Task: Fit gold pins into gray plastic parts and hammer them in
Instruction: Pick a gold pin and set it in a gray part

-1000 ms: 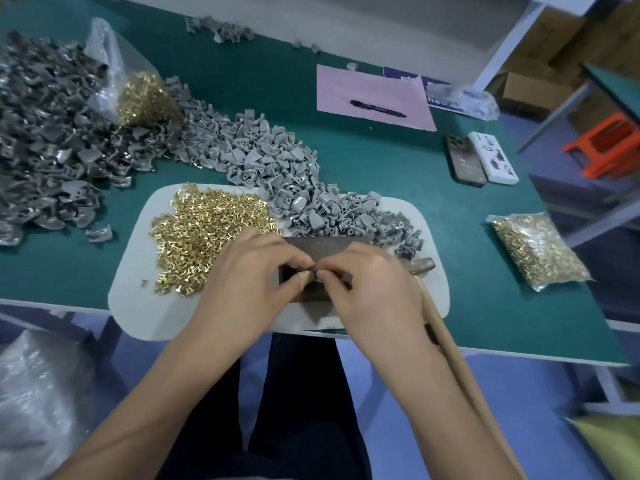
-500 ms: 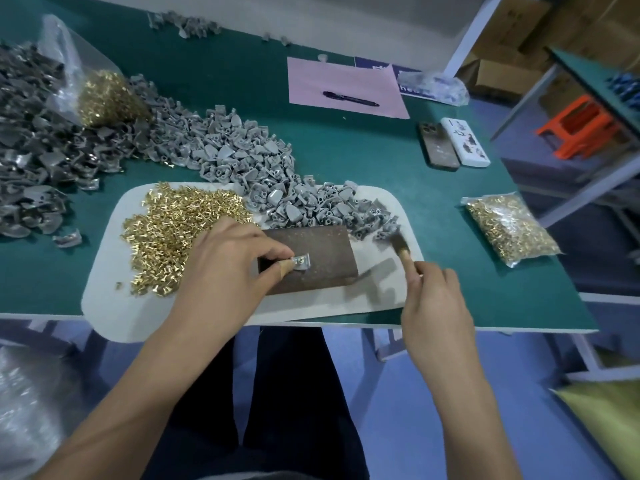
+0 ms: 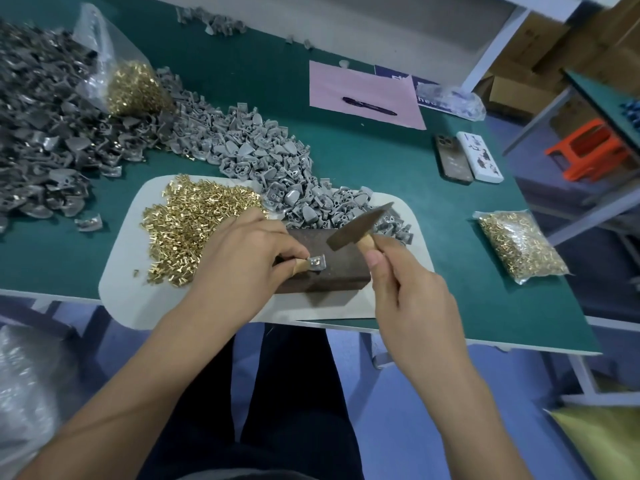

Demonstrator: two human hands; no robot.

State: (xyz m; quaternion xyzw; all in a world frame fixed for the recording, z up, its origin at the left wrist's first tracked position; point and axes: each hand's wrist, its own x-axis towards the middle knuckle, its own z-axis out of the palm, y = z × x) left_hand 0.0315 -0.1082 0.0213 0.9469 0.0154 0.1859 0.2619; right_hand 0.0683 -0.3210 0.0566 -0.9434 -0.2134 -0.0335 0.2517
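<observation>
Nearest to you, your right hand [image 3: 412, 289] now grips the wooden handle of the hammer [image 3: 360, 226], fingers curled round it. Half a second ago this hand was only reaching for the hammer at the right edge of the block; now the head is lifted and hangs above the block, tilted, just right of the part. A second ago both hands were together, pressing a pin in, so I judge that the fitting step is done and the strike comes next.

Your left hand [image 3: 242, 261] pinches the gray plastic part [image 3: 317, 263] between thumb and forefinger and holds it flat on the dark metal block [image 3: 332, 275], as it did before. A pin seems to sit in the part, but it is too small to be sure. Your fingertips are very near the place of the blow, so take care.

Farther, on the white mat [image 3: 121, 289], the loose gold pins [image 3: 194, 233] lie on the left and the pile of gray parts [image 3: 263, 161] stretches behind, over the green counter [image 3: 398, 168].
</observation>
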